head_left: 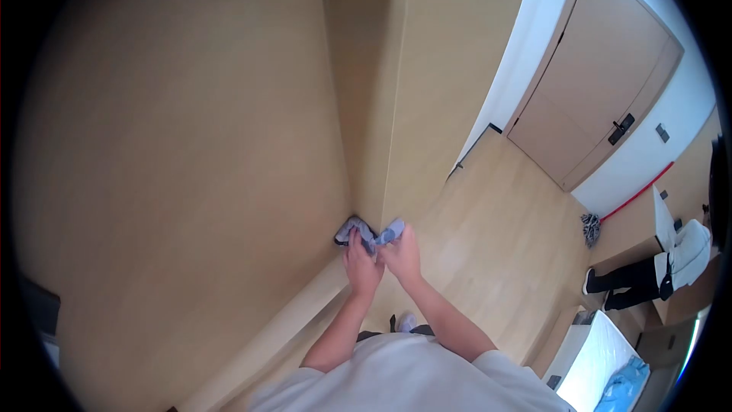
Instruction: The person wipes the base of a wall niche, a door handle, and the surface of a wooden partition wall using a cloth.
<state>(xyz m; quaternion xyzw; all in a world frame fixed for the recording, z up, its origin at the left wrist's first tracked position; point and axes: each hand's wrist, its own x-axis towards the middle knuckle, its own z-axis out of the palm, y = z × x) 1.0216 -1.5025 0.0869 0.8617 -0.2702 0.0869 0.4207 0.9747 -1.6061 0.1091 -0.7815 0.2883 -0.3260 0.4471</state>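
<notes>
- Head cam, biggest 1st: wide tan surface [175, 145] fills L half of frame; can't tell if wall or desk top.
- Upright tan panel [457, 46] meets it via a darker recess, top ctr.
- Pale floor [488, 229] to the R, running back to closed door [595, 69] w/ dark handle.
- Person [648, 275] far R in bg, pale top, dark trousers, well apart from the wearer's hands.
- Wearer's forearms reach up from bottom ctr, converging nr lower end of recess.
- R hand [402, 255]: grip closed, fingers bunched on cloth's R end.
- L hand [361, 263]: fingers laid on cloth's L end; can't tell if grip is fully closed.
- Grey-blue cloth [366, 230]: b/w & just past both hands, approx. where the recess ends. Contact w/ tan surface unclear.
- Key relation: cloth's long axis runs side to side, hand to hand; neither hand clearly nearer. R end [392, 230] tilts up & out to R; L end is wider, dark-edged. One pc or two: can't tell.
</notes>
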